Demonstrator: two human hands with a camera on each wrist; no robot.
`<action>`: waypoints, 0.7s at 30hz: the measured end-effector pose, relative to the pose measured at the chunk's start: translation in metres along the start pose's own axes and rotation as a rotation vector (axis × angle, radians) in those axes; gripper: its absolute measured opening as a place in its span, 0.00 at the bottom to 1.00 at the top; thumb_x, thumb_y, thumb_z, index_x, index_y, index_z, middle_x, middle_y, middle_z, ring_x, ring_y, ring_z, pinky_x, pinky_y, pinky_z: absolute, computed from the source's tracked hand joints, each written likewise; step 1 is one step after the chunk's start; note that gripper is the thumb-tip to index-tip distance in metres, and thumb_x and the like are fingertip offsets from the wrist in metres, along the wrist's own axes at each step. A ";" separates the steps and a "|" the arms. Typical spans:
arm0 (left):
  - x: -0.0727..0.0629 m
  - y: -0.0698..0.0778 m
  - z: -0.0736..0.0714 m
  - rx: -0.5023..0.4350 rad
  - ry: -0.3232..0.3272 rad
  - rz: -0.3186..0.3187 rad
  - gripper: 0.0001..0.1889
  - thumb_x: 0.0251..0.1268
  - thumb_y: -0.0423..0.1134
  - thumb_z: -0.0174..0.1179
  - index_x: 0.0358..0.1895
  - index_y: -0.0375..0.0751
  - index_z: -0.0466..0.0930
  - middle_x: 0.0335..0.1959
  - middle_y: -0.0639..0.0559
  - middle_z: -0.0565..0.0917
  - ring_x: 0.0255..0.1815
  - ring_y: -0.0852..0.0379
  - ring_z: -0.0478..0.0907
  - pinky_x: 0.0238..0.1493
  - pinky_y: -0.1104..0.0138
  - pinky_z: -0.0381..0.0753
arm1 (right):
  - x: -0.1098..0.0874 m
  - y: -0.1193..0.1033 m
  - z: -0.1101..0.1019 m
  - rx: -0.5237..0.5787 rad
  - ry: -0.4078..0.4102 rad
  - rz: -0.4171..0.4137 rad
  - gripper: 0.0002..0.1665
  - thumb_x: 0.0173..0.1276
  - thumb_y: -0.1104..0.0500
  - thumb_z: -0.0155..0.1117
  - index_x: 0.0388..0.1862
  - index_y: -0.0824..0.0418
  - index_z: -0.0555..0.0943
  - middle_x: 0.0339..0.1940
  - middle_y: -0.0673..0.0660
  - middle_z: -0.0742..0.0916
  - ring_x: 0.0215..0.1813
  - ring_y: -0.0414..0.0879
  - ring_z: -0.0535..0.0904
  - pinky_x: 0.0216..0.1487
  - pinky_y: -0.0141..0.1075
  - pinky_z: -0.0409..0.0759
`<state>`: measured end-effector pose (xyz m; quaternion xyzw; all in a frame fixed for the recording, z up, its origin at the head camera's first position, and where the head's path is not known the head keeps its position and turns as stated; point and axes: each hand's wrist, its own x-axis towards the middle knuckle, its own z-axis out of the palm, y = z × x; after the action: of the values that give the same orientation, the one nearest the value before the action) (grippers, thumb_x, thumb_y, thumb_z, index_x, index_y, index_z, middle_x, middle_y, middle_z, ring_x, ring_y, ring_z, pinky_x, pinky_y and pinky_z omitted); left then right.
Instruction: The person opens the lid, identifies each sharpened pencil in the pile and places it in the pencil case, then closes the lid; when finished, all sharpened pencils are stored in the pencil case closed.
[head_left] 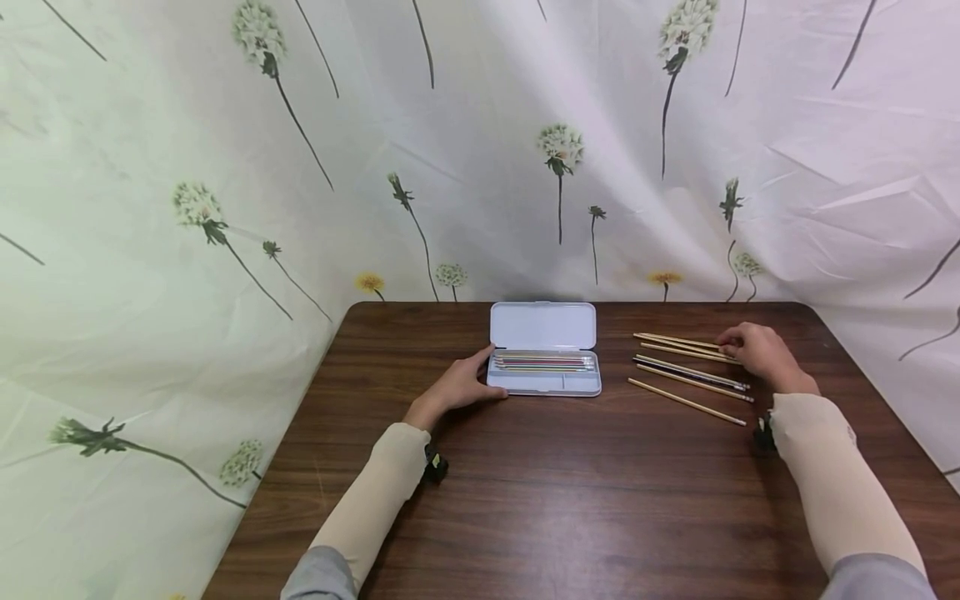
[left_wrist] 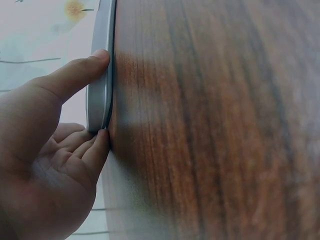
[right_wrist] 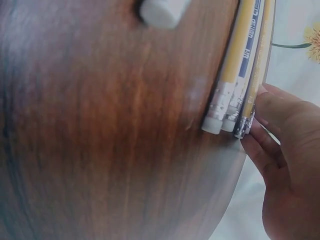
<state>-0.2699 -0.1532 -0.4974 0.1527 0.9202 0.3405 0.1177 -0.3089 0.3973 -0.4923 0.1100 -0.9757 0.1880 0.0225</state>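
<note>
A white pencil case [head_left: 543, 385] lies with its lid [head_left: 543, 326] raised at the back of the table; several coloured pencils [head_left: 543, 362] rest in its rear compartment. My left hand [head_left: 459, 385] holds the case's left end, thumb at the front edge and fingers round the side, as the left wrist view also shows. At the right, my right hand [head_left: 761, 354] pinches at the eraser end of a yellow pencil [head_left: 678, 339]; its far fingertips are partly hidden. Closer to me lie more pencils, among them a dark one [head_left: 686, 372] and a single yellow one [head_left: 686, 402].
The dark brown wooden table [head_left: 540, 492] reaches back to a pale hanging cloth [head_left: 480, 167] printed with dandelions. In the case's front half, a small divider [head_left: 564, 382] stands. A white eraser end [right_wrist: 162, 12] shows at the top of the right wrist view.
</note>
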 end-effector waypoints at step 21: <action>0.001 0.001 0.000 0.003 -0.014 -0.003 0.52 0.68 0.51 0.75 0.88 0.44 0.53 0.84 0.40 0.66 0.84 0.43 0.65 0.81 0.49 0.67 | 0.000 -0.008 -0.015 0.051 0.069 -0.039 0.10 0.74 0.66 0.70 0.49 0.70 0.91 0.44 0.69 0.90 0.40 0.57 0.83 0.40 0.49 0.81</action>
<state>-0.2703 -0.1526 -0.4965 0.1538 0.9201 0.3379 0.1245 -0.3074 0.3954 -0.4751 0.1232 -0.9669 0.2162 0.0568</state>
